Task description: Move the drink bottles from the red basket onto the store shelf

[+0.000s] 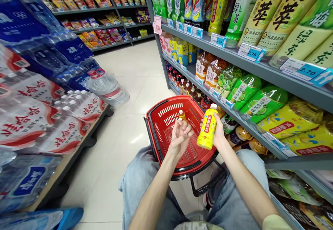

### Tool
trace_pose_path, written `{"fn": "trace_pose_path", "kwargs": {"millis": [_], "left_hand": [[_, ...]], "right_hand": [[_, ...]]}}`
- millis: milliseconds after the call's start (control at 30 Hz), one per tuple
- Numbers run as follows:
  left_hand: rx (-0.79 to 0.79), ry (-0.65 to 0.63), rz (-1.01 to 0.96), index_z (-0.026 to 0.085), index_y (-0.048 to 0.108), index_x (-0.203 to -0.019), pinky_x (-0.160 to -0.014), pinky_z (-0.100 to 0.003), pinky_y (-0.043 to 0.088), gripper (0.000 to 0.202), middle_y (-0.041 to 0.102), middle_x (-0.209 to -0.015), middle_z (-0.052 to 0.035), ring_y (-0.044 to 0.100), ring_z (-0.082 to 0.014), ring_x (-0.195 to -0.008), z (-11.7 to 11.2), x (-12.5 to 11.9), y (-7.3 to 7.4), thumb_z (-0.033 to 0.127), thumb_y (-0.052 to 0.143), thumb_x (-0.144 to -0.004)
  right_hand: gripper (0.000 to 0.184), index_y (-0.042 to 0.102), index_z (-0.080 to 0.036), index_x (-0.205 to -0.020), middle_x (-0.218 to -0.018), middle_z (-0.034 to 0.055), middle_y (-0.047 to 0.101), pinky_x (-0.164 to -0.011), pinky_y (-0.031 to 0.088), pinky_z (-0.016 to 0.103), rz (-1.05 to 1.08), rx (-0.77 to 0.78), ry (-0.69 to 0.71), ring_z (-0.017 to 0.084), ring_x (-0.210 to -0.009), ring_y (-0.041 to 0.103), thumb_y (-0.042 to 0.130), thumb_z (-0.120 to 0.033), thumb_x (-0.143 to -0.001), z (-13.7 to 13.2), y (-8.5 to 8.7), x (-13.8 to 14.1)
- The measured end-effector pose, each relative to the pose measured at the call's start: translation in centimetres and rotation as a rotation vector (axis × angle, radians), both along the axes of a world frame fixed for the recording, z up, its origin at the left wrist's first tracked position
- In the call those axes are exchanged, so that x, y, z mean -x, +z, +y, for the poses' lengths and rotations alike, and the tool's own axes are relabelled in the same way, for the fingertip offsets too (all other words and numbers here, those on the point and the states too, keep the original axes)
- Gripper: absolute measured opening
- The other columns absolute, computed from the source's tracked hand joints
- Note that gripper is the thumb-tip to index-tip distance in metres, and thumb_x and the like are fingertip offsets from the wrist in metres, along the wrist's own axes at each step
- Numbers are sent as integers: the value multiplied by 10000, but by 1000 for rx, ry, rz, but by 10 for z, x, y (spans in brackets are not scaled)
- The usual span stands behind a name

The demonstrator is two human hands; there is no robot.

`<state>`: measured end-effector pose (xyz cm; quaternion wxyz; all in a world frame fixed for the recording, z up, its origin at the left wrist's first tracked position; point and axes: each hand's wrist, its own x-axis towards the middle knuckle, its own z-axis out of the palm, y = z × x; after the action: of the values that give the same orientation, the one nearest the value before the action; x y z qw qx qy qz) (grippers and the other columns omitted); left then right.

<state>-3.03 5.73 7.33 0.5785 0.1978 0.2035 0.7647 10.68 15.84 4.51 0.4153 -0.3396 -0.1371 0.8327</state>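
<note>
My left hand [180,137] is curled shut around a small amber glass-look bottle with a yellow cap [182,115]. Only its cap and shoulder show above my fingers. My right hand [219,133] wraps from behind around a taller yellow plastic drink bottle with a white cap and red label [207,128], tilted a little with its top toward 12 o'clock. Most of the gripping fingers are hidden behind it.

Both bottles hang over the red plastic mesh shopping basket [156,119], the small one near the middle and the yellow one above the rim at 3 o'clock. The basket sits in front of my blue denim knees [137,178], its black handles folded down toward 6 o'clock.

As I judge it, this is the holding stage: both bottles are gripped above the basket and neither is set down. Lowering them would call for dropping each wrist inside the rim before easing the fingers, the glass-look one gently.

At 3 o'clock runs grey metal shelving [234,54] packed with drinks. At 9 o'clock lie shrink-wrapped packs of water bottles [39,119].
</note>
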Motion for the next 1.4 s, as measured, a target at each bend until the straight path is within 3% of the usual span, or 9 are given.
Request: {"fn": "trace_pose_path", "kwargs": {"millis": [567, 1100, 1400], "left_hand": [[43, 2, 63, 235, 401, -879, -578, -235, 278, 571, 302, -809, 43, 275, -75, -644, -1, 0, 1, 154, 836, -518], [20, 2, 35, 209, 437, -855, -583, -262, 255, 425, 317, -720, 49, 271, -82, -595, 1, 1, 1, 88, 620, -490], [41, 0, 69, 207, 443, -844, -581, -260, 274, 393, 338, -717, 49, 314, -80, -588, 2, 2, -2, 129, 633, -509]], "right_hand": [[410, 641, -164, -930, -752, 54, 732, -540, 591, 304, 21, 13, -8, 188, -580, 695, 624, -570, -879, -1, -1, 0], [380, 642, -171, -941, -741, 48, 722, -559, 594, 296, 40, 27, -2, 185, -587, 696, 601, -546, -897, -1, 0, 0], [407, 647, -175, -953, -760, 45, 729, -519, 583, 296, 25, -7, 0, 193, -598, 704, 627, -573, -874, 1, -5, -1]]}}
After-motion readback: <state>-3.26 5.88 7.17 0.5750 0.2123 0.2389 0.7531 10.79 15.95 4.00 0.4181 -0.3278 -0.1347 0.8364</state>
